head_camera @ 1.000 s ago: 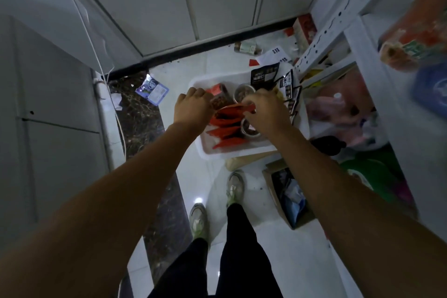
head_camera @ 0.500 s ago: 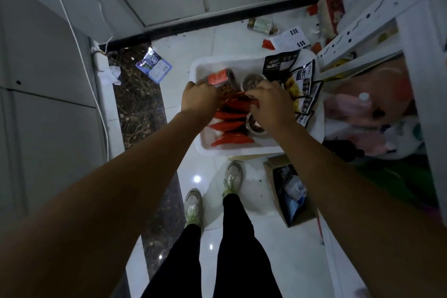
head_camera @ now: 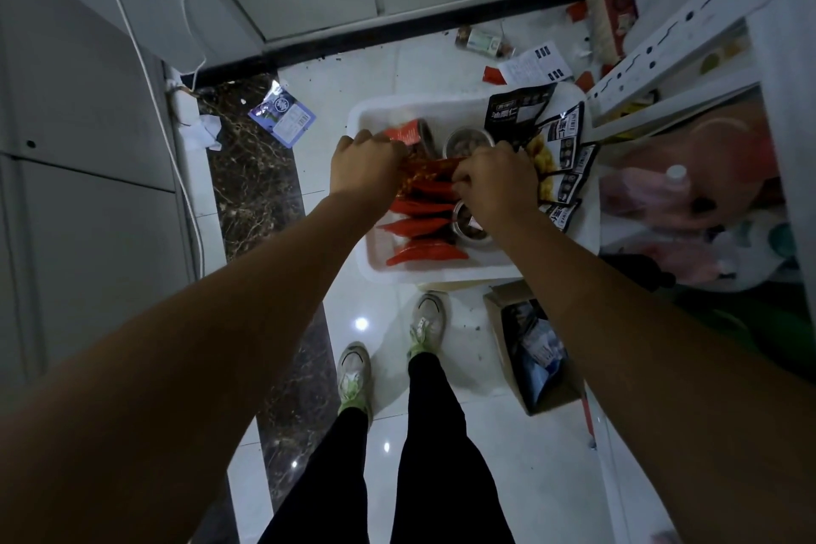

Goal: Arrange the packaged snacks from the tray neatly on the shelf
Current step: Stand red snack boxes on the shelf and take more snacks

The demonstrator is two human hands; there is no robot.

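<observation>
Change since earlier: both hands have closed in on the top red packet and gathered it between them; a second ago they sat a little wider on the pile, and the camera now looks more squarely down.
Left hand (head_camera: 368, 170): fingers curled shut on the left end of the red packet (head_camera: 430, 168).
Right hand (head_camera: 494, 186): pinched on the same packet's right end, fingertips tucked under its edge.
Where the packet is: just above the row of red packets (head_camera: 424, 230) that stands on edge in the white tray (head_camera: 375, 119) on the floor.
Rest of tray: black pouches (head_camera: 561, 146) lean along the right side, some over the rim; small round cups (head_camera: 469, 141) sit between them and the red row.
Shelf (head_camera: 675, 44): white metal rack to the right, its lower level already crowded with bags.
Handling: the packet looks light, soft and crinkly, with a glossy film that may slip; it sags between the two grips.
Where to hold: by the flat sealed ends, or flat across the middle with one hand, not by squeezing the filled centre.
Step in hand: probably lifting one red packet clear for the shelf.
</observation>
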